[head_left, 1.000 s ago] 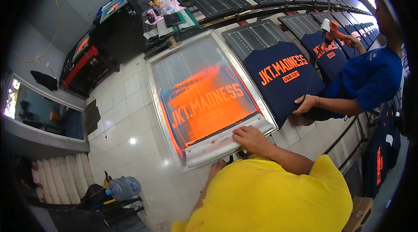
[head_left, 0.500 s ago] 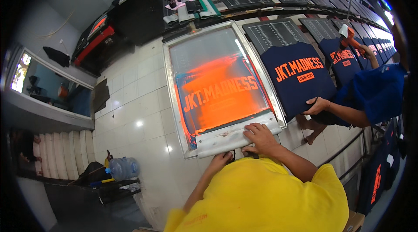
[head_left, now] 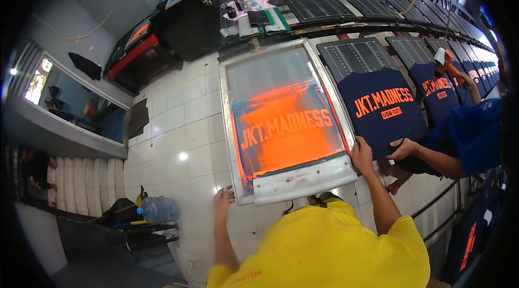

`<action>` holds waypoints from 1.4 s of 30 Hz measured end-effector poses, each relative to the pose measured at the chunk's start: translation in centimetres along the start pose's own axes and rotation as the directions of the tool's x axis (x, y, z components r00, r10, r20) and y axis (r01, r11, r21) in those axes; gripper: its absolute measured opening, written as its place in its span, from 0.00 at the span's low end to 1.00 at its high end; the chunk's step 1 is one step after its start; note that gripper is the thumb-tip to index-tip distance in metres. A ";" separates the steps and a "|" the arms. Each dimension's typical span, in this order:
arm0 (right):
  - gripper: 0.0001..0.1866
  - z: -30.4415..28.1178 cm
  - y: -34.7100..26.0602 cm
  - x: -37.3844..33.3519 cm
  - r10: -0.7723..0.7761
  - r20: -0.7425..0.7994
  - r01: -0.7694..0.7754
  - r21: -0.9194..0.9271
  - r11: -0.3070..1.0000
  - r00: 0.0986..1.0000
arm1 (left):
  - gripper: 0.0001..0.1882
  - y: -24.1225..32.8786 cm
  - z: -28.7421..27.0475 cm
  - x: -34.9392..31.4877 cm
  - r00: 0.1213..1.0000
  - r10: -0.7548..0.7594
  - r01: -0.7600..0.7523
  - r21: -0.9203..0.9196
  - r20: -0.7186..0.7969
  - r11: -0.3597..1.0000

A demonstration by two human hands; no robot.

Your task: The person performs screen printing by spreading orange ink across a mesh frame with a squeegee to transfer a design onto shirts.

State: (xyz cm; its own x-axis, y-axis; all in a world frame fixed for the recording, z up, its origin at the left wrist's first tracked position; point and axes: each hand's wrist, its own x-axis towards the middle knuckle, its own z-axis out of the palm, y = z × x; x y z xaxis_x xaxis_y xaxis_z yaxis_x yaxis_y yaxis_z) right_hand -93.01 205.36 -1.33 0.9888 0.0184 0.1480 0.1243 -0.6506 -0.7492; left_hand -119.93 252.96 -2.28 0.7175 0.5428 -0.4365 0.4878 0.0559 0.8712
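A metal-framed printing screen (head_left: 227, 126) lies in front of me, its mesh smeared with bright orange ink (head_left: 278, 150) around a lettered design. Across its near end rests a wide, pale squeegee (head_left: 305, 181), with neither hand on it. My left hand (head_left: 221, 200) is beside the frame's near left corner, fingers extended and slightly apart, holding nothing. At the right rim, my right hand (head_left: 363, 154) has its fingers bent against the frame's edge; part of its grip is hidden. Just right of the screen lies a navy shirt (head_left: 381, 126) with orange print on a board.
A co-worker's hand (head_left: 404, 149) touches the navy shirt's near edge; their other hand holds an orange heat gun (head_left: 444, 62). Black boards (head_left: 357, 56) run in rows to the right and back. Squeegees (head_left: 248, 27) and cups sit beyond the screen. A water jug (head_left: 159, 209) stands left.
Both my hands have left the squeegee: the left moved out beside the frame's near left corner, the right to its right rim. The squeegee stays on the screen. The whole view shifted slightly.
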 end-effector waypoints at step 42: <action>0.30 -7.1 -9.4 -1.4 -0.471 0.736 0.809 -0.174 0.561 0.486 | 0.21 12.3 8.1 -6.7 0.695 0.425 -0.687 0.710 0.580 0.153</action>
State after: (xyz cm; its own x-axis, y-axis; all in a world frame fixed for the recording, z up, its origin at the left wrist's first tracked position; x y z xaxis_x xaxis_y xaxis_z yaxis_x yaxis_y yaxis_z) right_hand -96.20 206.03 10.10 0.4824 0.8745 -0.0501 0.8554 -0.4826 -0.1881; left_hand -114.67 243.22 9.55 0.9944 -0.0854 -0.0629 -0.0651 -0.9597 0.2733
